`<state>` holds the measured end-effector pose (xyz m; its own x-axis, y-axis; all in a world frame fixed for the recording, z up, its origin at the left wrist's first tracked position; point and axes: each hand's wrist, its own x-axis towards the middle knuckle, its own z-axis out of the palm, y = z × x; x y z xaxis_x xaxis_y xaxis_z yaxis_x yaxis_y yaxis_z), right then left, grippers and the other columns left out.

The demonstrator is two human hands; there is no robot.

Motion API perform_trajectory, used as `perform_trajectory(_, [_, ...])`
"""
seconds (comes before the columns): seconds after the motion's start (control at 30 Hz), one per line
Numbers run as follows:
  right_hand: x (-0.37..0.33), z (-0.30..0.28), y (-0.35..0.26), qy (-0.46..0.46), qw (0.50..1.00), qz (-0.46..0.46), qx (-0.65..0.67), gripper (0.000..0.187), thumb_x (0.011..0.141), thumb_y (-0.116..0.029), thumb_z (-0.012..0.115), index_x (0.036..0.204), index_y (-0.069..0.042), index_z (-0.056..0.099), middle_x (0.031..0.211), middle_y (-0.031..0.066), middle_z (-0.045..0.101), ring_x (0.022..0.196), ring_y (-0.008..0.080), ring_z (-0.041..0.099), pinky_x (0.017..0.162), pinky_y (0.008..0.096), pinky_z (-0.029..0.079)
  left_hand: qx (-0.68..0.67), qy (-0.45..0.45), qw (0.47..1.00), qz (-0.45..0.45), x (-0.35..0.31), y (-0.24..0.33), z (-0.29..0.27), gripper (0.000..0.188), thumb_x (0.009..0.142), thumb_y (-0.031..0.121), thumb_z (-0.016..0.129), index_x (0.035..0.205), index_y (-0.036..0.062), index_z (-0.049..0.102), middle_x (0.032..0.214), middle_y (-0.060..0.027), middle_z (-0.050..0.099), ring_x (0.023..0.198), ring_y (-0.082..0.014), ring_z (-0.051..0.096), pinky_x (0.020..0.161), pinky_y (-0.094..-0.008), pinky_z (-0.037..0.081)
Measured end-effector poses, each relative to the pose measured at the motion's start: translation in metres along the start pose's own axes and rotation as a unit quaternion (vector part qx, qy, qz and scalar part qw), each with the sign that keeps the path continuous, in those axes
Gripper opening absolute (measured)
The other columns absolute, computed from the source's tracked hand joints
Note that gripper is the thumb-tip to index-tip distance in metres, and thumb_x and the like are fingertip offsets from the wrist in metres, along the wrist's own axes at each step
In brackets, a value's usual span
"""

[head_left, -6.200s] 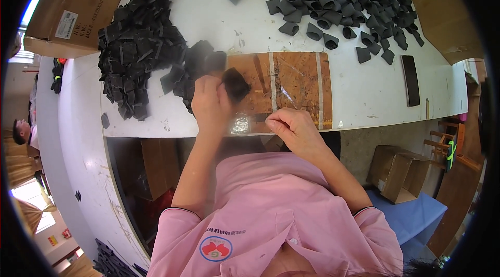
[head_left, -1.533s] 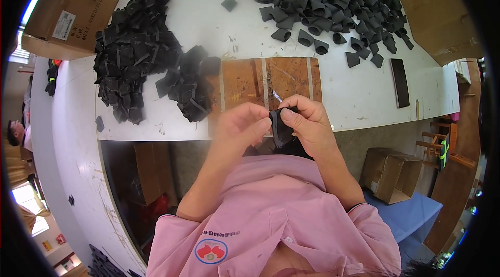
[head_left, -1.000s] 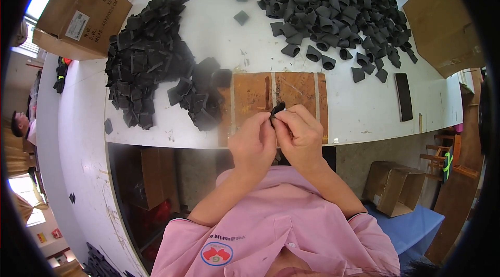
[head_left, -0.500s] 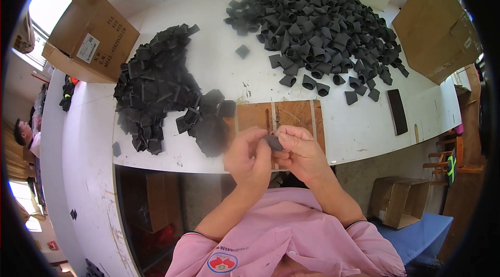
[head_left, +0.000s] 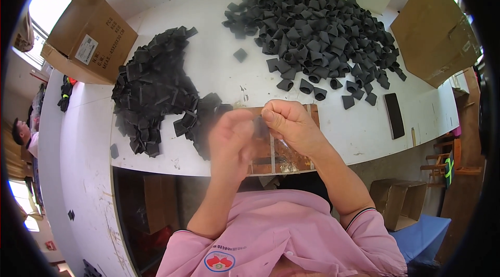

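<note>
My right hand (head_left: 292, 125) pinches a small dark grey sleeve-like piece (head_left: 260, 128) between thumb and forefinger, above a brown wooden board (head_left: 284, 157) at the table's front edge. Close on the other side of that piece is my left hand (head_left: 230, 139), its fingers smeared by motion, so whether it grips the piece does not show. Left of the hands lies a heap of flat black pieces (head_left: 156, 87), its nearest part beside my left hand. A larger heap of dark grey open-ended sleeves (head_left: 317, 32) spreads at the back right.
Cardboard boxes stand at the back left (head_left: 88, 37) and back right (head_left: 437, 32) of the white table (head_left: 219, 71). One loose grey piece (head_left: 240, 55) lies between the heaps. A dark phone (head_left: 394, 115) rests at the right. Another person (head_left: 23, 133) is at far left.
Both hands have moved up and away from my body over the board, carrying the grey piece. My left hand has shifted slightly left and blurred; more of the board's near part shows.
</note>
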<state>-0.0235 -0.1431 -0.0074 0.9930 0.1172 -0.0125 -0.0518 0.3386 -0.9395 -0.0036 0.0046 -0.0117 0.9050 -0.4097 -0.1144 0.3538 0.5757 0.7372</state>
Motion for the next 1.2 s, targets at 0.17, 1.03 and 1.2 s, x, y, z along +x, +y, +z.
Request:
perform_trajectory(0.17, [-0.01,0.008,-0.008,0.177,0.898,-0.221,-0.338,0.019,0.081,-0.018,0.059,0.082,0.0,0.054,0.072,0.005,0.052,0.057,0.014,0.049,0.048,0.024,0.037,0.321,-0.034,0.902,0.289,0.012,0.013,0.014,0.03,0.076,0.002,0.058,0.105,-0.0028,0.052,0.087,-0.0083,0.058,0.074,-0.013,0.055,0.066,-0.0218,0.043])
perform_trajectory(1.03, [-0.018,0.028,-0.012,0.177,0.86,-0.301,-0.372,0.015,0.068,0.0,0.064,0.08,-0.001,0.057,0.072,0.0074,0.052,0.056,0.0179,0.051,0.049,0.0281,0.042,0.096,-0.018,0.974,0.204,0.004,0.006,0.016,0.01,0.085,0.009,0.053,0.087,0.0006,0.058,0.083,-0.006,0.053,0.08,-0.0152,0.049,0.073,-0.026,0.04])
perform_trajectory(1.2, [-0.012,0.023,-0.014,0.184,0.79,-0.371,-0.452,0.014,0.065,0.0,0.065,0.077,0.0,0.057,0.069,0.0073,0.051,0.059,0.0207,0.05,0.049,0.0291,0.041,-0.145,-0.058,0.986,0.063,0.008,0.001,0.003,0.013,0.086,0.015,0.052,0.093,0.0043,0.053,0.092,-0.0077,0.052,0.086,-0.0175,0.05,0.079,-0.0318,0.042])
